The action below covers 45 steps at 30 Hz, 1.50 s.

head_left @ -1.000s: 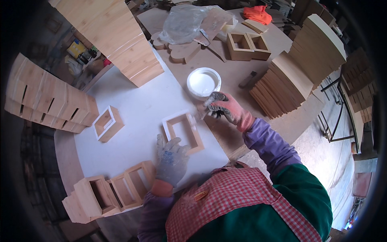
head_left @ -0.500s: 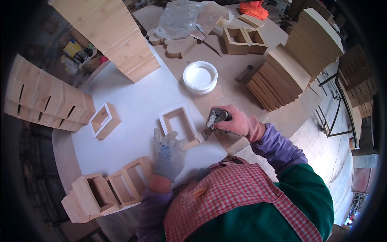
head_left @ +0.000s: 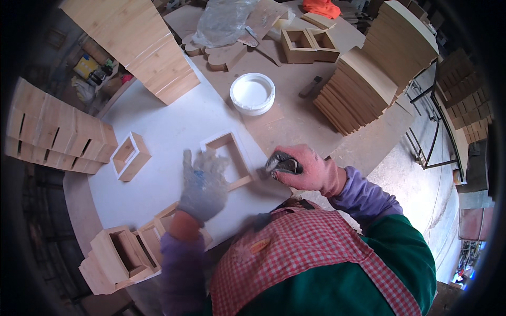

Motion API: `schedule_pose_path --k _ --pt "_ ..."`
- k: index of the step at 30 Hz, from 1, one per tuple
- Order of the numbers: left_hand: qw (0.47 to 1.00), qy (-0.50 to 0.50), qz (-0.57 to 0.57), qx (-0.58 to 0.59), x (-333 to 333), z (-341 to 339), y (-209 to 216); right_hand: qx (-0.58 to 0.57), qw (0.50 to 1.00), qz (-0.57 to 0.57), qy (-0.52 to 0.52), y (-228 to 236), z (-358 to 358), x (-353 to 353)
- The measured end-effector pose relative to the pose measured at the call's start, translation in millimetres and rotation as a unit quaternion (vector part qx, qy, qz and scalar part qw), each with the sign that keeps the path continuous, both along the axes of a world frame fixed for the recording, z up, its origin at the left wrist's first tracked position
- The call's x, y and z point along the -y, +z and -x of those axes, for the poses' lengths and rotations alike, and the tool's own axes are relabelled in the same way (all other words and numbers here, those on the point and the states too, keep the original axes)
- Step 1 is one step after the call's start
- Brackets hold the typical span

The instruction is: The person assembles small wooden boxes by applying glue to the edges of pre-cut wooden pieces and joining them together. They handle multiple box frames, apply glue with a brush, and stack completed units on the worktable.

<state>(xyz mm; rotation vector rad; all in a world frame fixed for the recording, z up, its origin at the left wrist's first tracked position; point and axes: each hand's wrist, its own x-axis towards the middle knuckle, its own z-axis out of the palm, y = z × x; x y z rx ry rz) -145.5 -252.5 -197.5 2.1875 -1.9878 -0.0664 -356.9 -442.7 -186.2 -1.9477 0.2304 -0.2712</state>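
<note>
A rectangular wooden frame (head_left: 241,182) lies on the white board in front of me, with white paste along its far edge. My left hand (head_left: 204,184), in a pale, smeared glove, is at the frame's left side with its fingers spread. Whether the fingertips touch the frame, I cannot tell. My right hand (head_left: 305,168), in a pink glove with dark fingers, is closed around a putty knife (head_left: 262,173). Motion blurs its blade, just right of the frame's near right corner. Beyond the frame stands a round white tub (head_left: 252,94) holding white paste.
A small wooden box (head_left: 138,158) sits left of the frame. Stacked wooden boxes (head_left: 63,129) rise at the left, beside a tall stack (head_left: 153,58). Several boxes (head_left: 124,255) line the near left edge. Thin panels (head_left: 350,95) are piled at the right.
My left hand has shifted away from me along the frame's left side, its fingers spreading wider. My right hand has drawn slightly toward me with the putty knife. The whole view has shifted a little.
</note>
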Motion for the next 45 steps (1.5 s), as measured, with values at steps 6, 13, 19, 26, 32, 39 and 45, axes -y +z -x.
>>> schedule_pose_path --k 6,13,19,26,32,39,45 --pt "0.987 -0.122 -0.059 0.088 21 -47 -1 -0.039 0.999 0.011 0.027 -13 5 11" --pt "0.991 -0.091 -0.051 0.079 16 -18 -14 0.086 0.881 -0.442 -0.146 -52 0 51" --pt "0.996 0.075 -0.02 -0.041 15 13 -34 0.126 0.751 -0.626 -0.168 -110 -25 47" --pt "0.995 0.095 0.004 -0.01 12 19 -33 0.133 0.771 -0.603 -0.155 -117 -34 39" --pt "0.996 0.093 0.009 -0.005 12 18 -36 0.087 0.878 -0.451 -0.135 -92 -17 46" --pt "0.996 0.085 0.006 -0.025 11 18 -35 0.034 0.938 -0.315 -0.138 -57 -24 50" --pt "0.996 0.08 -0.02 -0.031 12 17 -33 0.032 0.983 -0.084 -0.159 -32 -41 36"
